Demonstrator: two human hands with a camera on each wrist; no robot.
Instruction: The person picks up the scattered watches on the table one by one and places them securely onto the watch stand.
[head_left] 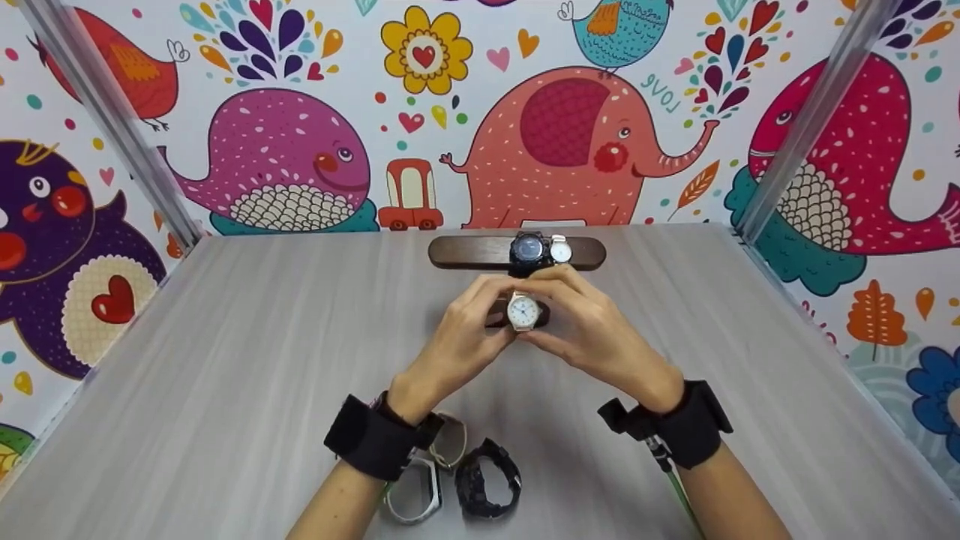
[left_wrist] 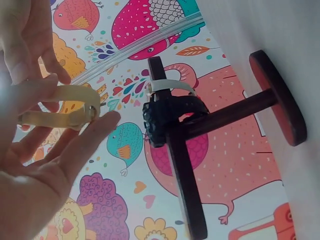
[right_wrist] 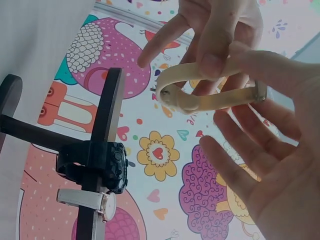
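Observation:
Between my two hands is a wristwatch (head_left: pixel 523 311) with a round white dial and a cream strap, its dial facing up toward the head camera. My left hand (head_left: pixel 471 319) pinches it from the left, while my right hand (head_left: pixel 600 330) holds it from the right. Seen from the right wrist, the strap (right_wrist: pixel 182 73) is bent into a long loop, with my left thumb and right fingers on it. Just beyond the hands rises a dark wooden T-shaped watch stand (left_wrist: pixel 227 114). A black digital watch (head_left: pixel 529 246) and a small white-strapped watch (head_left: pixel 559 250) hang on its bar.
Nearer me on the grey table (head_left: pixel 247 337) lie a black watch (head_left: pixel 469 484), a white-framed band (head_left: pixel 411 519) and a light-strapped loop (head_left: pixel 463 442), partly behind the left wrist strap. A cartoon-printed wall (head_left: pixel 420 127) and metal posts (head_left: pixel 814 127) bound the table.

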